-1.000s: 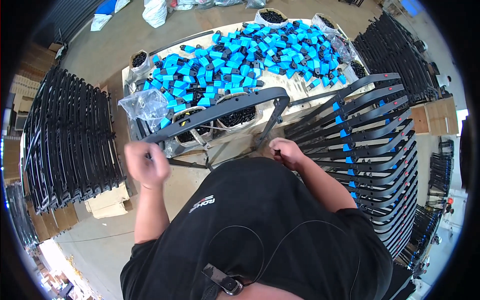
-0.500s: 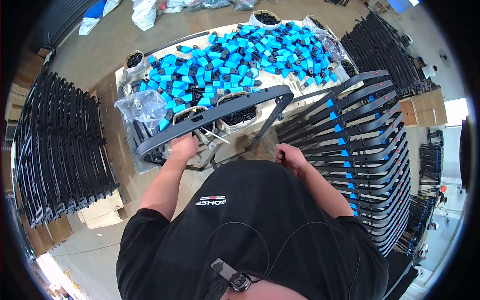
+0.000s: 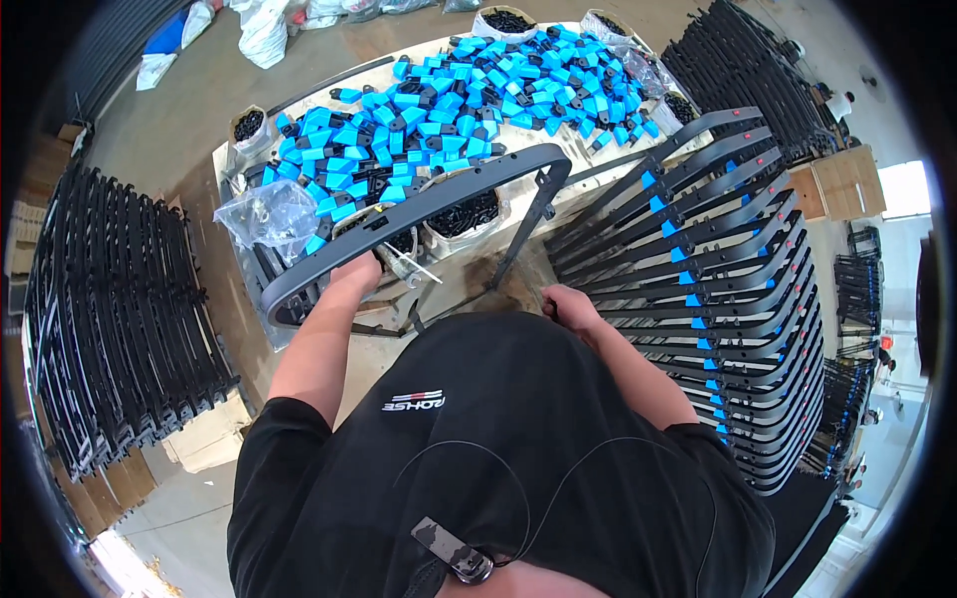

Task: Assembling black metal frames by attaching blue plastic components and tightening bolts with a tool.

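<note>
A black curved tubular frame (image 3: pixel 429 207) stands tilted in front of me, its long upper bar crossing the near edge of the table. My left hand (image 3: pixel 357 273) is under that bar at its left part, beside a bag of small black parts (image 3: pixel 401 242); the bar hides its fingers. Close to my body on the right, my right hand (image 3: pixel 568 306) is closed, with something dark at its fingers, too small to name. A thin pale rod (image 3: pixel 424 269) sticks out near the bag by my left hand.
Blue-and-black plastic pieces (image 3: pixel 439 115) are heaped on the table (image 3: pixel 394 75). Sacks of black parts (image 3: pixel 249 127) stand around the heap, and a clear plastic bag (image 3: pixel 269 221) lies left. Stacked black frames with blue pieces (image 3: pixel 718 289) crowd my right; more frames (image 3: pixel 120 309) are left.
My view has shifted slightly, so the table and heap sit a little higher and further left. Both hands keep nearly the same places by the frame.
</note>
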Tool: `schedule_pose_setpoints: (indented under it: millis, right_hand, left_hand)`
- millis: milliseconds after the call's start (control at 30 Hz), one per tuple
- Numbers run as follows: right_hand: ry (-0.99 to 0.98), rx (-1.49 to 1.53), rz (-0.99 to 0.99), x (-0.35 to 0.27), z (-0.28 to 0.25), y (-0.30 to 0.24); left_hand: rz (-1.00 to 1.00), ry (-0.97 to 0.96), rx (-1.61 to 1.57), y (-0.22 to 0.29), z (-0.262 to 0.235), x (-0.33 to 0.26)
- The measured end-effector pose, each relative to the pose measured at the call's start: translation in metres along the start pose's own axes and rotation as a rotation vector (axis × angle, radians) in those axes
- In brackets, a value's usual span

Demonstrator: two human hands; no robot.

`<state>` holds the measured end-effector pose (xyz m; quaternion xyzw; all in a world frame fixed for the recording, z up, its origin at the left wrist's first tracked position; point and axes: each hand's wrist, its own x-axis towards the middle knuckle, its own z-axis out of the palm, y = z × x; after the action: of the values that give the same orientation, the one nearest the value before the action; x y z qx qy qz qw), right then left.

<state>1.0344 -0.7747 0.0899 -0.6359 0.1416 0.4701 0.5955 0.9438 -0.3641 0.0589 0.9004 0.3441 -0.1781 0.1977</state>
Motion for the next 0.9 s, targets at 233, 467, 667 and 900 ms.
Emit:
schedule_pose_setpoints:
  millis: [233,467,667,900]
  right_hand:
    - [0.055,0.167,0.032,-0.007,-0.005,-0.004]
    - [0.032,0.269,0.043,-0.004,-0.044,-0.008]
    - [-0.003,0.257,0.007,-0.003,-0.074,-0.023]
    - [-0.374,0.369,0.024,0.025,-0.042,-0.067]
  left_hand:
    - [0.097,0.173,0.131,0.012,0.002,-0.007]
    - [0.117,0.113,0.047,0.007,-0.016,-0.018]
    - [0.239,0.397,-0.117,0.014,-0.019,-0.045]
    - [0.677,0.017,-0.573,0.188,-0.037,-0.118]
